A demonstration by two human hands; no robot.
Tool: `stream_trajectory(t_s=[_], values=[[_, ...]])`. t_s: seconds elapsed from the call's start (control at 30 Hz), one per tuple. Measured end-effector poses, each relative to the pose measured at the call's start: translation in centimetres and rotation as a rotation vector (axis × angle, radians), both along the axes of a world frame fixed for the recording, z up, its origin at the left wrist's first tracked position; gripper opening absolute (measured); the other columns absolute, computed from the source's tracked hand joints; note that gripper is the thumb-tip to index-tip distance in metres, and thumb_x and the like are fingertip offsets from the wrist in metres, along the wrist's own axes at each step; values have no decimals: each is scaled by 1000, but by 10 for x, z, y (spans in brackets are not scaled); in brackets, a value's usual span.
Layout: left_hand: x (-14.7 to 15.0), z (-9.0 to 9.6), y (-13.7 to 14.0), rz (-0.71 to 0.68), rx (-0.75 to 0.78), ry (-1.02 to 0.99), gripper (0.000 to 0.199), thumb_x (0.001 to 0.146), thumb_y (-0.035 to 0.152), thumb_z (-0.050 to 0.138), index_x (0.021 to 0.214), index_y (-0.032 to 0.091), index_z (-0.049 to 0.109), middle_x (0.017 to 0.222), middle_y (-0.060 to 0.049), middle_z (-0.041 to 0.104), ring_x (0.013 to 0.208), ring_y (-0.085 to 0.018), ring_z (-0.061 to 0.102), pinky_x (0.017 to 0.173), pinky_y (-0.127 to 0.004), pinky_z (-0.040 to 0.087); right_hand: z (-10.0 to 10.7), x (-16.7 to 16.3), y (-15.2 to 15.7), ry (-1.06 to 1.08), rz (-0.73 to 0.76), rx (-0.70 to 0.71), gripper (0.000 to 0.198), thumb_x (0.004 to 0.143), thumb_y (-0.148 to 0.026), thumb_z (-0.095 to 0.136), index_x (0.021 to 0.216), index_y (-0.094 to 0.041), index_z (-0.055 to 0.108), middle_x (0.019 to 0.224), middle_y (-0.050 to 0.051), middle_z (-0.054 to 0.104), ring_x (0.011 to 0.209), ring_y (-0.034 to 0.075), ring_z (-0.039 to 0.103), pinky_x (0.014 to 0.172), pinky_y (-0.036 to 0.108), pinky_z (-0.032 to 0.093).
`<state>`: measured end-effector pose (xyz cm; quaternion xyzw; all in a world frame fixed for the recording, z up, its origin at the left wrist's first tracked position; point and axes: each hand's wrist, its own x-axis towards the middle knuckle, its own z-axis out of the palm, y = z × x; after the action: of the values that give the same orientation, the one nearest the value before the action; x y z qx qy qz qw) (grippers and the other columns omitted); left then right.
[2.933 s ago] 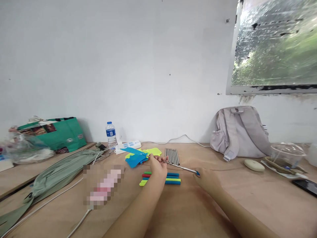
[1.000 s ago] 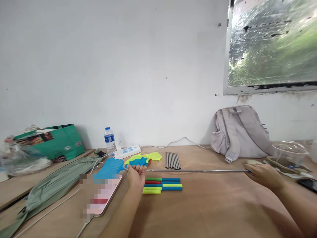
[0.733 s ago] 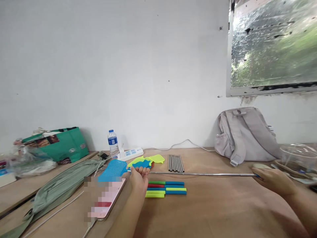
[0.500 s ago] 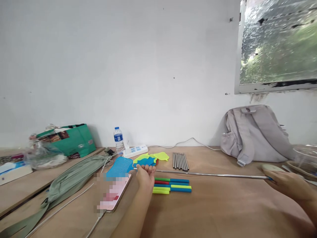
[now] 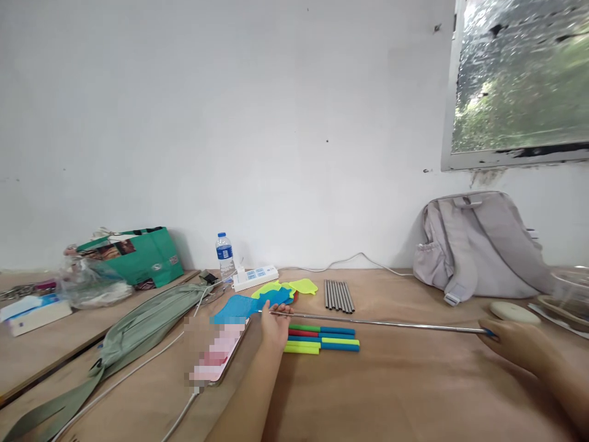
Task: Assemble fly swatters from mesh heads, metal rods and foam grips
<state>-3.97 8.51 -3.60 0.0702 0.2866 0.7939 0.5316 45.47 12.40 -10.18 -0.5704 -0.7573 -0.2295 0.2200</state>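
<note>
Glossy metal rod (image 5: pixel 381 321), matt plastic swatter head (image 5: pixel 237 306), smooth wooden tabletop (image 5: pixel 414 393), dull cloth backpack (image 5: pixel 488 245).

The right hand (image 5: pixel 515 345) is concealing all but a sliver of the blue end of the telescopic swatter (image 5: pixel 381 321). The left wrist (image 5: pixel 276 342) is masking the left ends of the coloured tubes (image 5: pixel 339 346). Pixelation is obscuring the smartphone (image 5: pixel 223 351). The frame's right edge is cropping the plastic tub (image 5: pixel 573 285) and window (image 5: pixel 524 92). Lettering on the bottle label (image 5: pixel 224 252) is appearing too small to read.

Swatter (image 5: pixel 381 322) between left hand (image 5: pixel 275 326) and right hand (image 5: pixel 510 344), tubes (image 5: pixel 339 296) behind its rod, handles (image 5: pixel 322 339) before it, phone (image 5: pixel 230 347) left of the handles, backpack (image 5: pixel 483 245) at right by the wall (image 5: pixel 294 123).
</note>
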Motion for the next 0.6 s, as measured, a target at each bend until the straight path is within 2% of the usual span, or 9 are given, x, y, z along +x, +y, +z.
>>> stream_trajectory(t_s=[0.07,0.2,0.33,0.43,0.53,0.6], values=[[-6,-1,3,-10,-45,8,20,85,21,37,67,16,42,59,-2,52,55,-15,57,53,-30,48,0,2,-2,-2,-31,11,23,72,-34,43,54,-27,53,55,9,60,49,27,57,44,34,31],[-19,-1,8,8,-65,43,12,83,11,40,73,15,45,71,-5,56,66,-16,62,59,-29,50,3,10,-6,23,-56,47,20,71,-34,44,55,-26,54,54,10,60,49,28,57,44,34,31],[-22,-4,9,24,-96,101,10,80,9,46,74,15,48,69,-3,55,60,-15,61,56,-28,50,5,13,-6,21,-53,59,19,71,-35,45,57,-27,54,57,9,60,52,27,57,46,33,31],[-18,-5,9,32,-109,150,11,76,6,53,70,14,50,62,0,52,53,-13,59,52,-27,48,5,11,-5,42,-37,-1,21,71,-36,46,54,-26,51,55,8,59,50,25,56,45,32,30],[-18,-3,9,75,-56,177,10,74,5,54,70,14,52,62,0,54,52,-12,58,53,-24,48,5,10,-5,76,-32,-62,22,72,-37,47,54,-26,51,55,6,60,51,25,57,45,31,31],[-22,0,9,126,-3,176,10,76,6,52,71,15,53,64,1,56,56,-11,59,57,-23,49,6,11,-6,89,-42,-45,21,72,-35,46,54,-26,51,56,6,60,51,26,57,45,32,33]])
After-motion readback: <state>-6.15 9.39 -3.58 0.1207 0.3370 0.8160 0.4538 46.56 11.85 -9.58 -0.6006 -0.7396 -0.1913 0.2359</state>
